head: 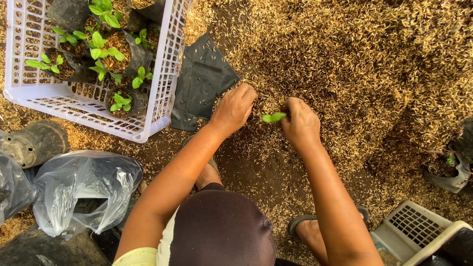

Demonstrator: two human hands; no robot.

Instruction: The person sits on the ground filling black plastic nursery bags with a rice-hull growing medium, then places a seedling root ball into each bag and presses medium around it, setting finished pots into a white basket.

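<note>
Seedling potting, mid-step. Right hand [299,123] closed in a pinch on a small green seedling [274,117], leaves sticking out toward centre of frame, roots hidden behind the fingers. Left hand [235,107] curled, knuckles up, fingertips pressed down into the rice husk heap [354,64]; cannot tell whether anything is gripped beneath it. Both hands close together at centre of frame, seedling between them, just above the husk surface.

Flat black plastic grow bags [202,79] lying on the husk just left of the left hand, apparently unfilled. White slatted crate [162,69] in upper left, holding several filled black bags with young green plants [106,49]. Clear plastic bags [86,189] at lower left, dark round pot [34,143] on its side above them. Pale basket corner [419,231] at lower right; another dark bag with a sprout [451,167] at right edge. Sandalled feet visible at bottom.

Judged step: seedling held ready, medium being gathered or a hole opened with the other hand. Next move likely calls for a gentle hold on the stem, roots set downward, husk firmed around without crushing leaves.
</note>
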